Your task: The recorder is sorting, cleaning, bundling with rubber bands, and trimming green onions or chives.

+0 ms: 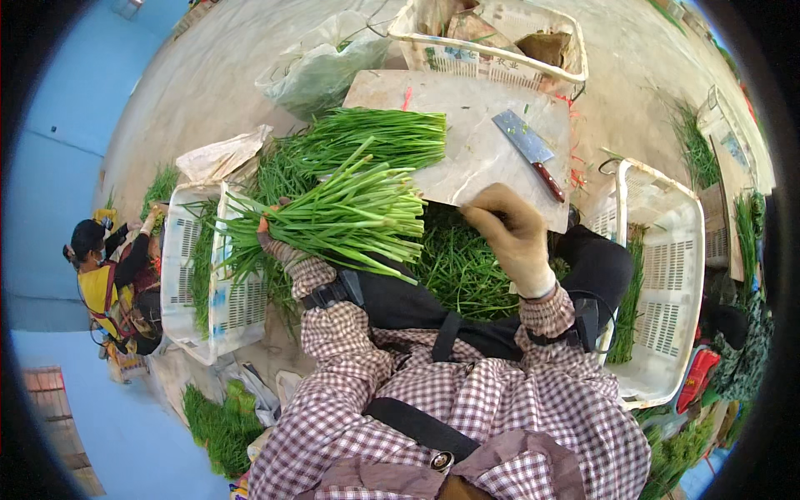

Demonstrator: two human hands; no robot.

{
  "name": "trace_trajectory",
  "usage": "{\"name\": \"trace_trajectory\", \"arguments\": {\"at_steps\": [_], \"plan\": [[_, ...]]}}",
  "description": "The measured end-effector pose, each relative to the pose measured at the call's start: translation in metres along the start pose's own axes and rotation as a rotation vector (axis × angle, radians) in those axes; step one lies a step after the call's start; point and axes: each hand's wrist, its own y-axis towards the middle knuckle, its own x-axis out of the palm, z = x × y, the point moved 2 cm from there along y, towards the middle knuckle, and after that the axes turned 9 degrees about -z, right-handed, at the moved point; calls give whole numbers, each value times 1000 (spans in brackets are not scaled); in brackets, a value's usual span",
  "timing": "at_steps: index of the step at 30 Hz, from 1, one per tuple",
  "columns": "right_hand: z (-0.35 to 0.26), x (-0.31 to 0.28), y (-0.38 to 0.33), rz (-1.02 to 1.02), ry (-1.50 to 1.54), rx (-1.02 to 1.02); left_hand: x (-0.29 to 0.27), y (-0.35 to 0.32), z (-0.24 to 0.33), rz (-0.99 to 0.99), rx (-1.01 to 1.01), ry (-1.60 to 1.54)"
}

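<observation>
Your left hand [268, 223] is clenched around a bundle of green chives [342, 218]. Your right hand [512, 233], fingers curled, rests at the cutting board [467, 142] edge, near the cleaver [528, 150]; whether it grips anything, you cannot tell.

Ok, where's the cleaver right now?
In the head view the cleaver lies on the right part of the cutting board, just beyond the right hand, in neither hand.

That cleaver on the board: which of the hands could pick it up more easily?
The right hand, probably. It is free at the cutting board's near edge, close to the cleaver's red handle. The left hand is full, gripping a bundle of green chives.
</observation>
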Motion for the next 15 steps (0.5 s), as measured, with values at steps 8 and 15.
{"name": "trace_trajectory", "arguments": {"at_steps": [8,15], "plan": [[9,43,14,-221,397,508,32,-3,-17,-55,-23,-20],[28,46,6,-132,829,499,22,4,-14,-283,-135,-111]]}}
